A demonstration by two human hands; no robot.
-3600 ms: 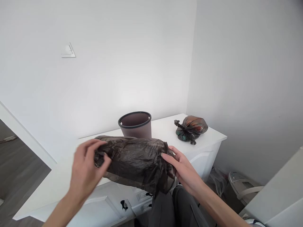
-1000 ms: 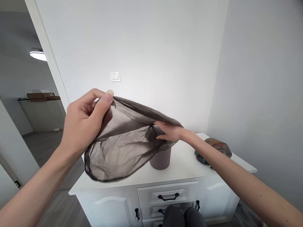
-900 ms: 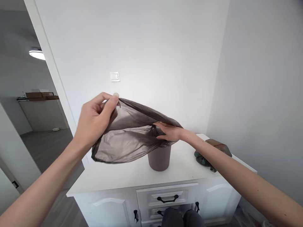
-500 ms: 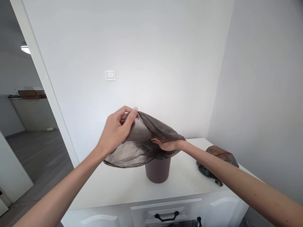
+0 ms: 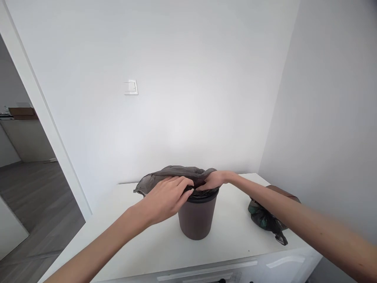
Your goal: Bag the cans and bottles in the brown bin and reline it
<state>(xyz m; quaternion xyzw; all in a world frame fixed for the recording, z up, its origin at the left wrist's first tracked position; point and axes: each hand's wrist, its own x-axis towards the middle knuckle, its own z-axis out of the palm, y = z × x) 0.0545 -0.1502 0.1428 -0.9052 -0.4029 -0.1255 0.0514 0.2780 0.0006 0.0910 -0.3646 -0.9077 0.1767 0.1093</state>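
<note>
A thin dark bag (image 5: 176,171) lies bunched over the brown bin (image 5: 196,220), upright on the white cabinet (image 5: 159,251).
The left hand (image 5: 169,198) is half-curled against the bag, thumb slightly parted from the fingers; the right hand (image 5: 214,180) reaches into its folds, fingertips partly hidden; whether either grips, I can't tell.

- Bare left arm (image 5: 108,239) stretches forward from lower left, the left hand (image 5: 169,197) palm down, fingers (image 5: 182,181) bent, thumb (image 5: 185,199) just below them.
- Bare right arm (image 5: 282,206) reaches in from the right, the right hand (image 5: 214,180) turned inward, its fingertips partly hidden.
- The two hands nearly meet.
</note>
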